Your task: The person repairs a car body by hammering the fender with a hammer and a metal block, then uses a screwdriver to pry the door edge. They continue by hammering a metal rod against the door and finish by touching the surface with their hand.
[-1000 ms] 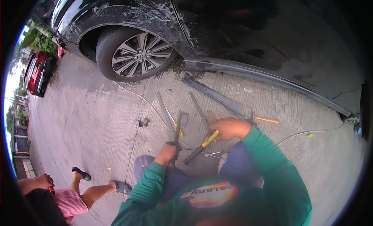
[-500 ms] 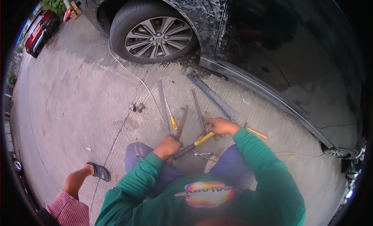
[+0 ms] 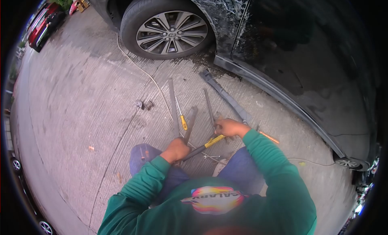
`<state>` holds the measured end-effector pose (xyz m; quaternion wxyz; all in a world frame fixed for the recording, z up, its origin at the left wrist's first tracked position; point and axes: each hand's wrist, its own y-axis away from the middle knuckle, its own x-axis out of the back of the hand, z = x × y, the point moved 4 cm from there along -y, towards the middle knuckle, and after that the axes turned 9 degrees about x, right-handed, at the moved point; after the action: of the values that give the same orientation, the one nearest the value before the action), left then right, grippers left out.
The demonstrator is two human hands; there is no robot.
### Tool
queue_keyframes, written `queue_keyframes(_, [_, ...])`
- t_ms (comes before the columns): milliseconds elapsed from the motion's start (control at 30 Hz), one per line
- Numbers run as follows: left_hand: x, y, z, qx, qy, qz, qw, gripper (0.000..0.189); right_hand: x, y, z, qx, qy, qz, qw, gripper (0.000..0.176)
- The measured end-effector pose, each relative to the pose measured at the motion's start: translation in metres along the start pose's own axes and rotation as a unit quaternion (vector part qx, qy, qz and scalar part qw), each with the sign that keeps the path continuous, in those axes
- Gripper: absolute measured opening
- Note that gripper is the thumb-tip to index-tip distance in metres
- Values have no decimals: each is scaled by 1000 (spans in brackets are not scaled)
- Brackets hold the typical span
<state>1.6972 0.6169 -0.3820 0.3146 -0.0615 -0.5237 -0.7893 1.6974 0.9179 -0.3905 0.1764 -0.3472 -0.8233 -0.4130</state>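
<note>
My left hand is closed in a fist, with a dark flat metal bar rising out of it. My right hand has its fingers pinched together near the top of a black-and-yellow tool handle; what is in the fingers is hidden. That handle slants between both hands, above the lap. Ahead of the right fingers lies a thin dark rod. A long flat strip and a yellow-handled screwdriver lie ahead of the left hand. Near my shoe is a wrench.
A dark car with a scuffed panel stands ahead, its front wheel nearest. A long grey trim piece lies by its sill. Small metal parts, a pale cable and an orange-brown stick are on the concrete.
The other person's foot in a dark clog and pink-clad limb at lower left have gone out of view. The view has shifted slightly; my hands keep nearly the same places.
</note>
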Motion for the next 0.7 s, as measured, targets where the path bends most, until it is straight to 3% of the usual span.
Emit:
queue_keyframes(233, [-8, -2, -2, 2, 1, -19, 1000, 55, 8, 5, -13, -12, -3, -10, 1000, 52])
queue_keyframes(333, [-14, -1, 2, 15, 76, -18, 997, 48, 11, 10, -16, -25, -13, -7, 1000, 52])
queue_keyframes(400, [-10, 17, 30, -28, 17, 85, 996, 44, 11, 9, -13, -11, -14, -2, 1000, 52])
queue_keyframes(433, [-13, 24, 45, -24, 14, 80, 996, 44, 7, 12, -13, 4, -11, 0, 1000, 52])
queue_keyframes(500, [-8, 27, 79, 40, 29, 103, 993, 50, 11, 23, -23, 5, -13, 9, 1000, 52])
queue_keyframes(533, [-21, 6, 80, 40, 23, 104, 994, 50, 13, 31, -29, -6, -13, 10, 1000, 52])
queue_keyframes(600, [-64, -70, 65, -33, 31, 190, 981, 53, 15, 45, -36, -23, -23, 12, 999, 51])
queue_keyframes(700, [-95, -137, 43, -33, -48, 83, 995, 57, 7, 82, -53, 4, -76, 63, 995, 51])
